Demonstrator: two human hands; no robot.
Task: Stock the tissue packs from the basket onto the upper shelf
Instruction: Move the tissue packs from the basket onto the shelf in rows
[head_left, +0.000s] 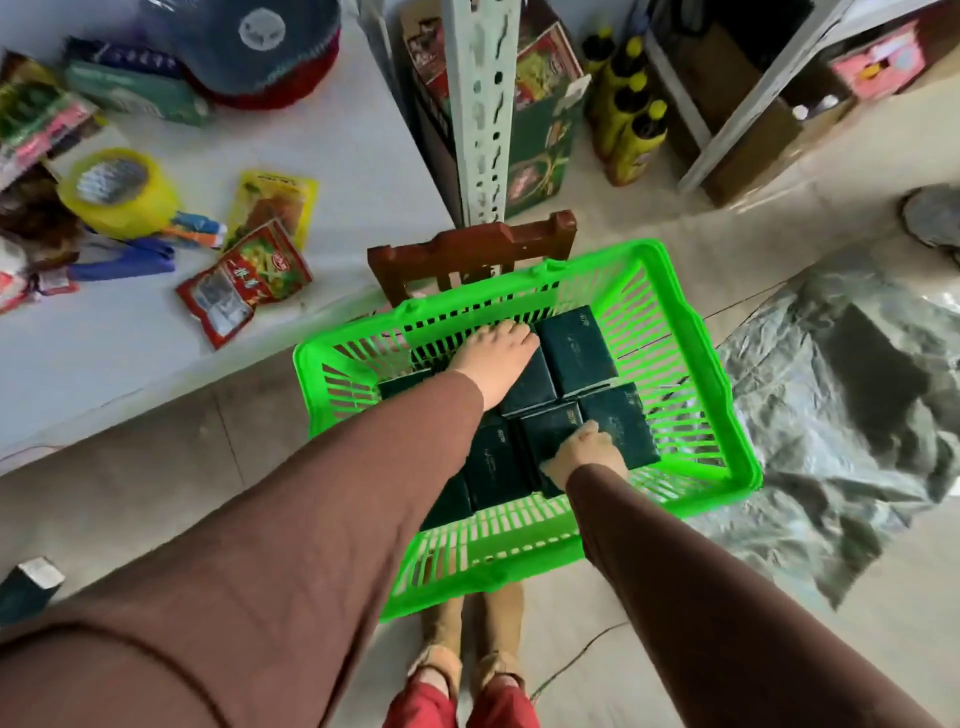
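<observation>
A small shop's stockroom: a green plastic shopping basket (524, 525), perforated grey metal shelving upright (480, 104), packaged snack sachets (244, 283), yellow-capped bottles (631, 104), cardboard cartons (748, 104).

A yellow tape roll (118, 191) lies at nine o'clock of two red snack packets (244, 283), yellow-capped bottles (631, 122) standing at two o'clock.
</observation>
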